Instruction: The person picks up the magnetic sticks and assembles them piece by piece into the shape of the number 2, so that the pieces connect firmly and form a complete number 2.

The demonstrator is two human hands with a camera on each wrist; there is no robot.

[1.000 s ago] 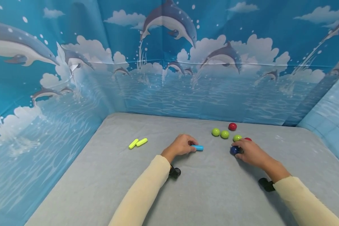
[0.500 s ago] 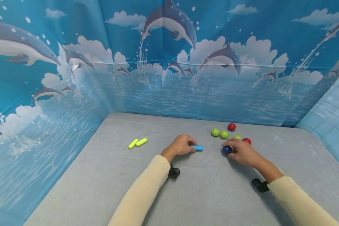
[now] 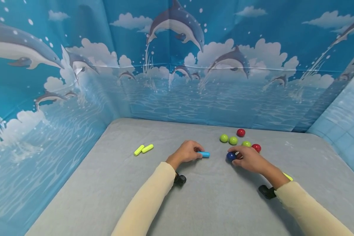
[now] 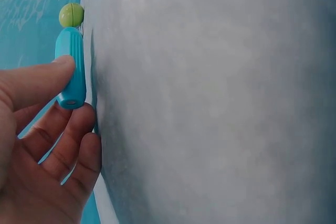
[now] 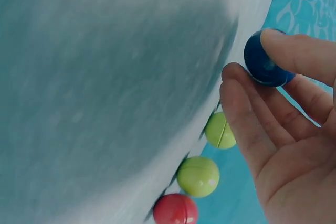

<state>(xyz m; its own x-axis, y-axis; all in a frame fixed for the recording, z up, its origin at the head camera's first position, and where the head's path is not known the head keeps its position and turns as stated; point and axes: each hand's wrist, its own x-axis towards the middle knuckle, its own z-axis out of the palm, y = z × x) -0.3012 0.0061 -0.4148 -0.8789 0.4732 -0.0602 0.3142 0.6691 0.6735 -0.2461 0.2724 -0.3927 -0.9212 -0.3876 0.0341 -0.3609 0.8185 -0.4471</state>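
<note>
My left hand (image 3: 187, 151) pinches a short light-blue ribbed stick (image 4: 77, 74) between thumb and fingers, just over the grey cloth. Its free end points right. To the right, my right hand (image 3: 250, 160) holds a shiny dark blue ball (image 5: 258, 61) by thumb and fingertips, low over the cloth. A small gap separates the ball from the stick in the head view. Behind the right hand lie a green ball (image 3: 246, 144) and a red ball (image 3: 256, 148), the green one partly covered by the hand.
Farther back rest two more green balls (image 3: 233, 140) and another red ball (image 3: 241, 132). Two yellow sticks (image 3: 147, 148) lie at left. A yellow piece (image 3: 287, 176) pokes out behind my right wrist. A dolphin-print curtain (image 3: 171, 91) borders the grey cloth surface (image 3: 209, 203).
My right hand has moved left with the dark blue ball, closer to the light-blue stick. The yellow piece behind my right wrist has come into view. My left hand has barely moved.
</note>
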